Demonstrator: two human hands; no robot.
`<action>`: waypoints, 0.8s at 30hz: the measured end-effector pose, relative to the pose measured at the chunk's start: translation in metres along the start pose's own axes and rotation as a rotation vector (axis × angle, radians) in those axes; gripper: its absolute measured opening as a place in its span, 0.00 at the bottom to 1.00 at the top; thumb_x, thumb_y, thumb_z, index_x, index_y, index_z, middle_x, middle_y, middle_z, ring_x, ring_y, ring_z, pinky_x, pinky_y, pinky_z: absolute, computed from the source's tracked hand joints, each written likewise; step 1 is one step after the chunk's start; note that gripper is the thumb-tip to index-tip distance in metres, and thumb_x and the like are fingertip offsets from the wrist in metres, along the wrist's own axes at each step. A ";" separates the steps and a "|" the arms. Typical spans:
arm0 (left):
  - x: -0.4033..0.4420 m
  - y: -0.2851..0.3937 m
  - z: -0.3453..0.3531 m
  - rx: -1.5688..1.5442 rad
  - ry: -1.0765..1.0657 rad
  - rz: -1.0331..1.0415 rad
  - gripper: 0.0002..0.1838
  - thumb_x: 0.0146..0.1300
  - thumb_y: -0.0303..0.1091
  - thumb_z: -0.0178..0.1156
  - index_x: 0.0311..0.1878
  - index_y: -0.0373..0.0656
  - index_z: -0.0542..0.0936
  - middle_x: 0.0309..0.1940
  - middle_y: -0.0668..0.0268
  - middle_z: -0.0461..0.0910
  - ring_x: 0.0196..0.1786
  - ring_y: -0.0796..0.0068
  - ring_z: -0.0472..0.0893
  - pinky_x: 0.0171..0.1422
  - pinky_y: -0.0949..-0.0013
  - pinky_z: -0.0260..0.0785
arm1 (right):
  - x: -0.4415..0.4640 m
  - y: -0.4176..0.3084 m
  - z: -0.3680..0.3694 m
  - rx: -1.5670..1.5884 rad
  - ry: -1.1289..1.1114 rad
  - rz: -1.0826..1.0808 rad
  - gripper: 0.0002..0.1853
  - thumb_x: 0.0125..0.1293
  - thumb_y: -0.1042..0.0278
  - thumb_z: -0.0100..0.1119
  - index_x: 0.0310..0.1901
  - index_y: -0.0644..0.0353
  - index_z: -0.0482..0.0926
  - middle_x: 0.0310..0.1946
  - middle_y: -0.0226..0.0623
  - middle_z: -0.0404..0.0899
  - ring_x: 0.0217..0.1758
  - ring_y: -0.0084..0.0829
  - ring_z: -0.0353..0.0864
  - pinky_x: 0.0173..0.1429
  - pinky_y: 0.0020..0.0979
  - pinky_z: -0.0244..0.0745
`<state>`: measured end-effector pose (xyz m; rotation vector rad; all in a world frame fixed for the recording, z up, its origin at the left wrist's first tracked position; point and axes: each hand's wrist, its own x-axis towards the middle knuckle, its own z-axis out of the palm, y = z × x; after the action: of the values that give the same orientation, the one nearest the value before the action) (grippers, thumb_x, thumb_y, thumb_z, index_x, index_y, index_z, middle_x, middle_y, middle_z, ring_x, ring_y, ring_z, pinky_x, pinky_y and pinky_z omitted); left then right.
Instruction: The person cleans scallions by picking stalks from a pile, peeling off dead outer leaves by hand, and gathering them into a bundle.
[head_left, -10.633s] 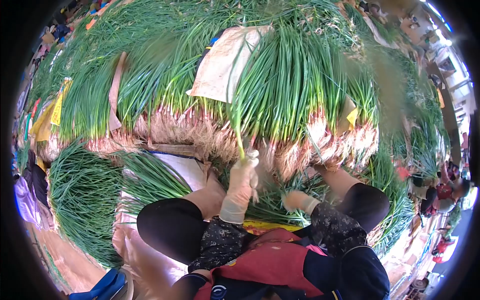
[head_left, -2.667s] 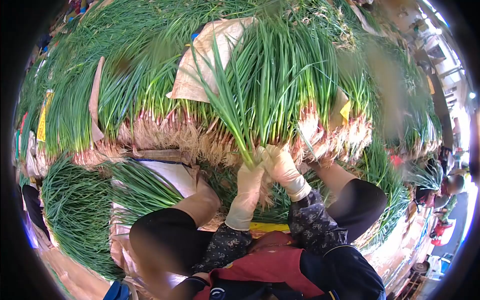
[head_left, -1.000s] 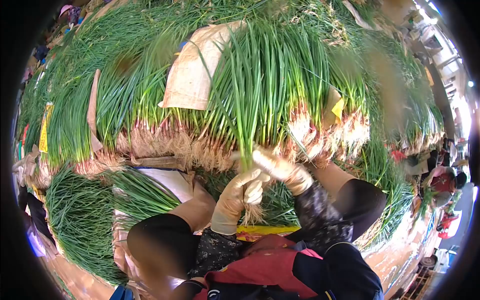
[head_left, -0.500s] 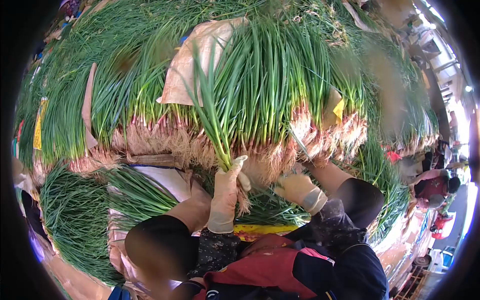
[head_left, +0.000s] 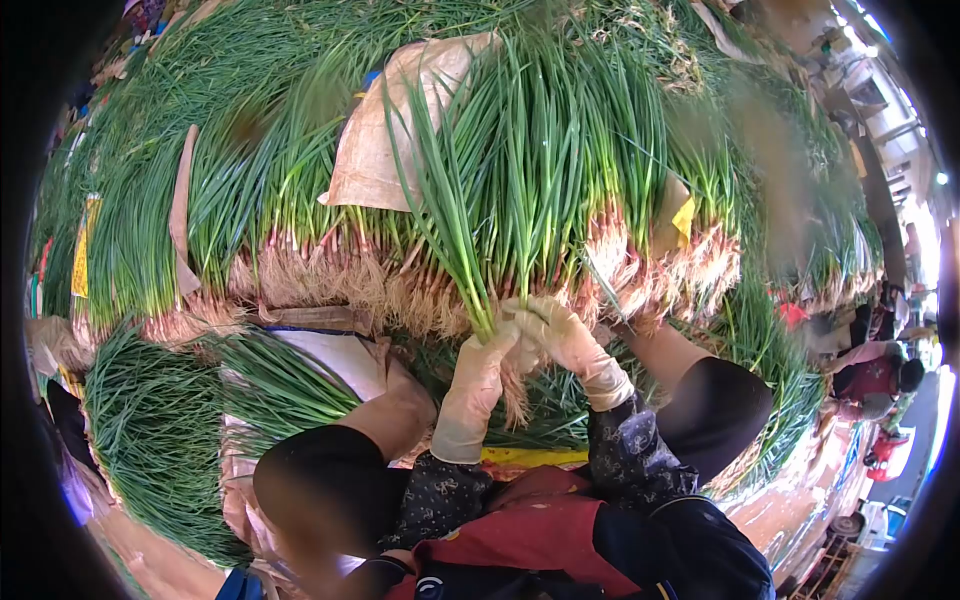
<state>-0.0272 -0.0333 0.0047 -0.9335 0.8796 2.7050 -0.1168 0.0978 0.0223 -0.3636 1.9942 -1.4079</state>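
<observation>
My left hand (head_left: 478,378), in a pale glove, is closed round the lower stems of a small bunch of green onions (head_left: 455,235); the pale roots hang below it. My right hand (head_left: 572,345), gloved too, touches the left one at the stems, its fingers pinched on a green onion stalk (head_left: 524,240) that stands upright. Just beyond both hands lies a long row of green onions (head_left: 340,200), roots toward me and leaves pointing away.
A tan sheet (head_left: 385,150) lies on the row. At the left are a heap of green onions (head_left: 155,440) and a smaller bundle (head_left: 285,375) on a pale sack (head_left: 335,355). My bent knees flank my hands. A co-worker (head_left: 870,385) sits at the far right.
My right hand has come back from the right to meet my left hand and now pinches a stalk. My left hand, still round the bunch, has shifted slightly right.
</observation>
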 end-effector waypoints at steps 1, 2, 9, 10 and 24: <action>0.002 -0.004 -0.002 -0.033 -0.012 -0.031 0.08 0.69 0.31 0.62 0.46 0.38 0.80 0.29 0.65 0.82 0.27 0.71 0.82 0.29 0.73 0.75 | 0.007 0.004 0.004 0.033 0.060 -0.039 0.19 0.74 0.59 0.59 0.55 0.68 0.79 0.38 0.36 0.84 0.41 0.26 0.82 0.50 0.29 0.79; 0.002 -0.008 -0.002 -0.018 0.017 -0.030 0.10 0.68 0.31 0.64 0.47 0.36 0.80 0.28 0.65 0.81 0.27 0.72 0.83 0.29 0.74 0.73 | 0.013 0.008 0.007 0.067 0.121 -0.077 0.17 0.74 0.60 0.59 0.53 0.68 0.80 0.34 0.33 0.83 0.37 0.23 0.81 0.46 0.28 0.79; -0.001 -0.017 -0.009 0.023 0.007 0.043 0.12 0.69 0.34 0.63 0.49 0.37 0.80 0.28 0.64 0.81 0.23 0.74 0.80 0.26 0.75 0.69 | 0.023 0.006 0.017 0.367 0.328 0.110 0.14 0.75 0.60 0.57 0.49 0.62 0.81 0.32 0.26 0.80 0.33 0.17 0.76 0.37 0.22 0.72; -0.002 -0.015 -0.008 -0.007 -0.046 0.030 0.12 0.69 0.35 0.63 0.48 0.37 0.80 0.28 0.64 0.81 0.22 0.74 0.78 0.25 0.74 0.68 | 0.016 0.010 0.016 0.548 0.258 0.096 0.13 0.75 0.60 0.57 0.49 0.60 0.81 0.34 0.23 0.80 0.31 0.15 0.75 0.34 0.20 0.71; -0.023 -0.001 0.000 -0.339 -0.313 -0.083 0.17 0.74 0.39 0.56 0.55 0.35 0.77 0.27 0.66 0.80 0.25 0.74 0.78 0.29 0.70 0.73 | 0.026 0.008 0.020 -0.500 -0.175 0.014 0.07 0.70 0.70 0.55 0.44 0.61 0.81 0.35 0.38 0.83 0.41 0.27 0.82 0.42 0.27 0.81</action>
<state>-0.0086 -0.0317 0.0178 -0.5521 0.3229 2.8663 -0.1217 0.0712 0.0018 -0.6649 2.1748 -0.8195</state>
